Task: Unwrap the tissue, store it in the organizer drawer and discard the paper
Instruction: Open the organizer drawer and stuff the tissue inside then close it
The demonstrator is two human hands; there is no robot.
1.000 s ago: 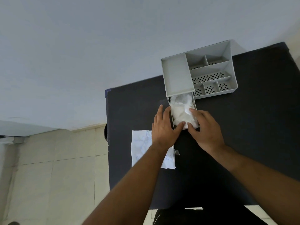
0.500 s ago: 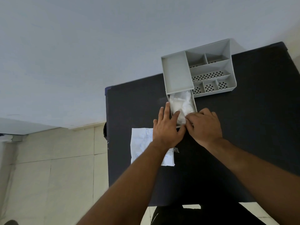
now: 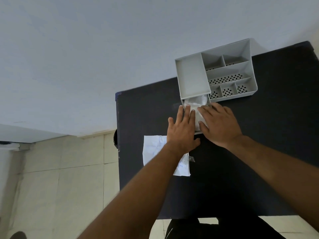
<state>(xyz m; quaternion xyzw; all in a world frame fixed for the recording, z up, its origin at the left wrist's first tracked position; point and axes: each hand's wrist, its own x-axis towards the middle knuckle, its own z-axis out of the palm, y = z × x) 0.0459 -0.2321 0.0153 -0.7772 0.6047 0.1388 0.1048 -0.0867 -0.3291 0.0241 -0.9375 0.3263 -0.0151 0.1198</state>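
Note:
A grey organizer (image 3: 193,78) stands at the far side of the black table (image 3: 269,135). Its drawer (image 3: 198,132) is pulled out part way toward me, with white tissue (image 3: 196,102) lying inside. My left hand (image 3: 183,130) lies flat, fingers spread, over the drawer's left side and the tissue. Over the right side of the drawer rests my right hand (image 3: 221,125), fingers on the tissue. The flat white wrapping paper (image 3: 153,147) lies on the table under my left forearm, partly hidden.
The organizer has several empty perforated compartments (image 3: 227,80) on its right. The table's left edge (image 3: 118,135) drops to a tiled floor (image 3: 60,178). A pale wall (image 3: 103,49) rises behind the table.
The drawer has slid further into the organizer, so less tissue shows. Both hands moved forward with it and now lie flatter over the tissue.

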